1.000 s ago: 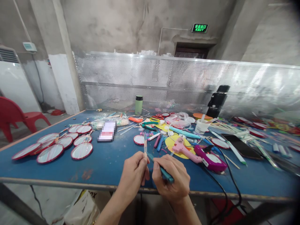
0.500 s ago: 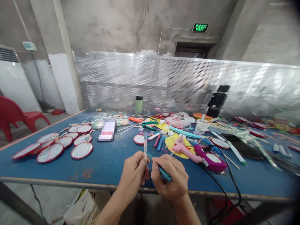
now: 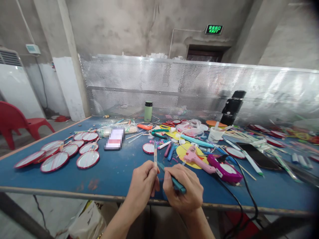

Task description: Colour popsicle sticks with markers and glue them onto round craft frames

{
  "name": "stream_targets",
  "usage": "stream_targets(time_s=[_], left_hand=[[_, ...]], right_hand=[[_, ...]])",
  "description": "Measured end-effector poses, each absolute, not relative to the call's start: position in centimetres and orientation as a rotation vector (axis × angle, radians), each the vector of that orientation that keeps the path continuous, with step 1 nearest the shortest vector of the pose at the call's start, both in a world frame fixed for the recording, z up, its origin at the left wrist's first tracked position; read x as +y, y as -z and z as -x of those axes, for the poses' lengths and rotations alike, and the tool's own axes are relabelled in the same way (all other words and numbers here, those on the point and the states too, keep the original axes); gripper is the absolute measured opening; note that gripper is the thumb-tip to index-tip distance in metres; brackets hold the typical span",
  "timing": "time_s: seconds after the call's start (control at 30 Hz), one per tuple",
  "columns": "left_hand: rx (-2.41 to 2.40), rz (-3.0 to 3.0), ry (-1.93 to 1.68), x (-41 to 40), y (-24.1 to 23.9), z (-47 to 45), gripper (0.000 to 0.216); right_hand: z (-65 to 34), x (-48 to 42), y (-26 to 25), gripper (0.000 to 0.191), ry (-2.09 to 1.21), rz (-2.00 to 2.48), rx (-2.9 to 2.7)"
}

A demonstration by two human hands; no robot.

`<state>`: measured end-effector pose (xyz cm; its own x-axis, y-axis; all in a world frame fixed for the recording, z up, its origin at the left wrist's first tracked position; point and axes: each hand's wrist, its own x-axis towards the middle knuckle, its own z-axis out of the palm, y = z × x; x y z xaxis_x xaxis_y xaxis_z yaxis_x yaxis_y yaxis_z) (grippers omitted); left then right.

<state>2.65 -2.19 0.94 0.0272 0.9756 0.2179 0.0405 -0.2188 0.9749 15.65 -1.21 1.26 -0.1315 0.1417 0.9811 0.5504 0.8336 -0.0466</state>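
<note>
At the left of the frame, a batch of red-rimmed discs (image 3: 87, 159) lies on the blue table (image 3: 112, 174), well apart from my hands. They look finished to me, though that is only a judgement.

Low in the middle, my left hand (image 3: 143, 182) is closed on a thin stick (image 3: 155, 153). It holds the stick upright near the table's front edge, with the top end rising clear of the fingers. Just to its right, my right hand (image 3: 186, 192) is wrapped around a teal pen (image 3: 174, 181), whose tip is angled in at the foot of the stick, beside the left thumb. I judge that work on the stick is under way. I cannot tell how much of it is marked, as it is too small to read.

Further right, a pink glue gun (image 3: 195, 156) rests on a yellow sheet (image 3: 181, 151). Beyond it are a purple tool (image 3: 224, 169) with a black cord and a dark phone (image 3: 256, 155).

Compared with a second ago, little differs. Both grips are the same, the right hand has nudged a touch to the right after dipping in, and the view has drifted slightly.
</note>
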Motion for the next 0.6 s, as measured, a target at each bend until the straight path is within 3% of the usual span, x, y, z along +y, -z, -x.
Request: stream_targets(time_s=[0.6], left_hand=[[1.111,-1.435,-1.335,-2.05,-0.85,-2.61,0.029]], right_hand=[[-15.55,-1.17,-1.4,0.013,0.315,0.501,-1.744]])
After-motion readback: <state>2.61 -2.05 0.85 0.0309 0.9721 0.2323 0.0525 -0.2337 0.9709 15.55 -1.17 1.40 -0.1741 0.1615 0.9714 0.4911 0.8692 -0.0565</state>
